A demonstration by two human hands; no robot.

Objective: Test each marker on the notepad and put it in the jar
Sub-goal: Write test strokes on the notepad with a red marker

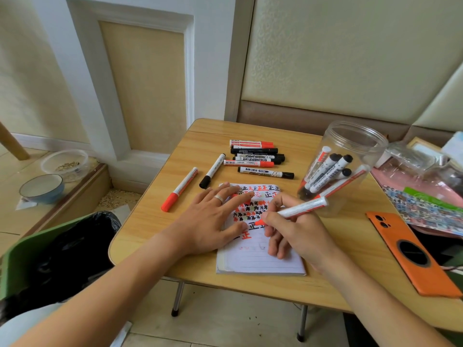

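Observation:
A lined notepad (260,261) covered in red and black marks lies at the middle of the small wooden table (155,229). My left hand (210,219) rests flat on its upper left part, fingers spread. My right hand (290,231) grips an uncapped red marker (300,207) with its tip touching the page. A clear plastic jar (350,146) stands to the right and holds several markers. Behind the pad lies a group of capped markers (255,157), with a black-capped marker (213,170) and a red-capped marker (179,189) to the left.
An orange phone (411,254) lies face down at the table's right edge, beside sticker sheets and plastic packaging (426,196). A green bin with a black liner (50,249) stands left of the table. Two bowls (42,187) sit on the floor at the far left.

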